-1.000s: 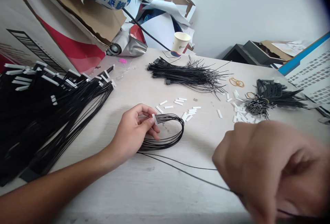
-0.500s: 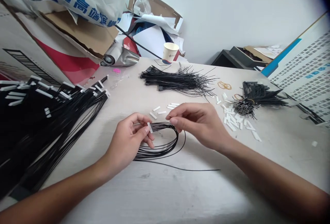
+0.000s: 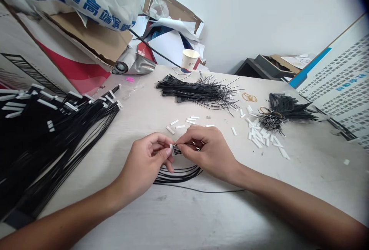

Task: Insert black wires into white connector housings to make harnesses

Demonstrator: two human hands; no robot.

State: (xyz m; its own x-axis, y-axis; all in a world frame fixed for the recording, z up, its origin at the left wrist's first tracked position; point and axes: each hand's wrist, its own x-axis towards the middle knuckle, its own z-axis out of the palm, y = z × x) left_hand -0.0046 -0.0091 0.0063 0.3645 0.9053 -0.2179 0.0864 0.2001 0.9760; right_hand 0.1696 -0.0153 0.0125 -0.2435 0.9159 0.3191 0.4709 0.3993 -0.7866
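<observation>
Between thumb and fingers, my left hand (image 3: pixel 154 152) pinches a small white connector housing (image 3: pixel 172 149). Several black wires (image 3: pixel 181 176) run out of its right side and loop back beneath my hands on the table. My right hand (image 3: pixel 204 146) is closed in a pinch at the housing's upper right edge, holding the end of a thin black wire; the tip itself is mostly hidden by my fingers. One loose wire trails right, under my right wrist. Just beyond my hands lie several loose white housings (image 3: pixel 180 127).
A bundle of black wires (image 3: pixel 196 90) lies at the back, near a paper cup (image 3: pixel 189 61). To the right are a pile of white housings (image 3: pixel 256 134), rubber bands (image 3: pixel 249 96) and another wire bundle (image 3: pixel 288 106). Finished-looking harnesses (image 3: pixel 77 127) are heaped at left beside a carton (image 3: pixel 63 50).
My right hand has moved left and slightly down, bringing the wire end to the white housing. My left hand keeps its pinch on the housing, shifted slightly right and down.
</observation>
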